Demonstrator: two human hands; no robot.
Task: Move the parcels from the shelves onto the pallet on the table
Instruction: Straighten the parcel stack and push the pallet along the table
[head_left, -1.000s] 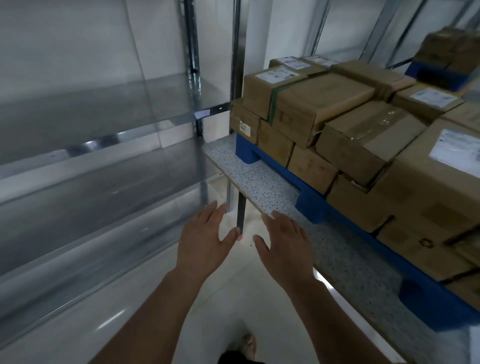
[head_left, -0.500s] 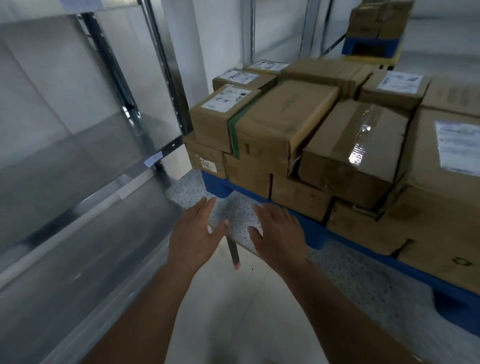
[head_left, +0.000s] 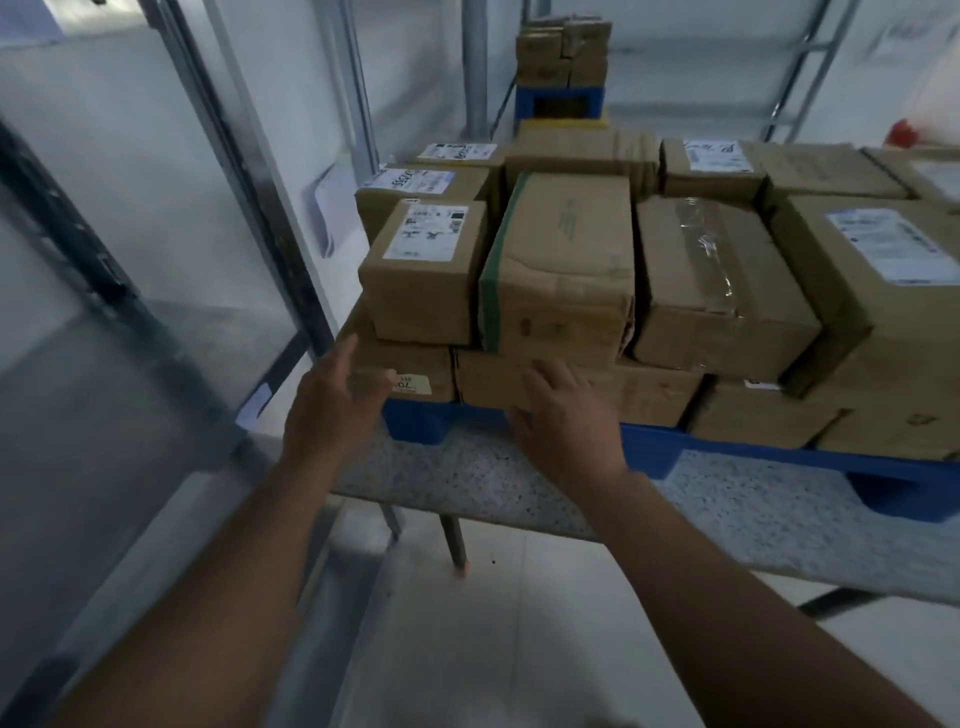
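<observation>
left hand: fingers straight and spread, nothing in it, raised at the near-left corner of the stack. Contact with the carton there: cannot tell.
right hand: fingers loose and spread, holding nothing, in front of a bottom-row carton and the pallet edge. Touching or just short: cannot tell.
parcels: brown cartons in two layers on the pallet, packed side by side, several with white labels on top. Near-row carton in the middle has a green band.
pallet: blue plastic, sits on the table, near edge visible under the cartons.
table: speckled grey top, dark leg at near-left corner.
shelves: metal rack on the left, bare surfaces in view.
far stack: more cartons on a second blue pallet, far centre.
</observation>
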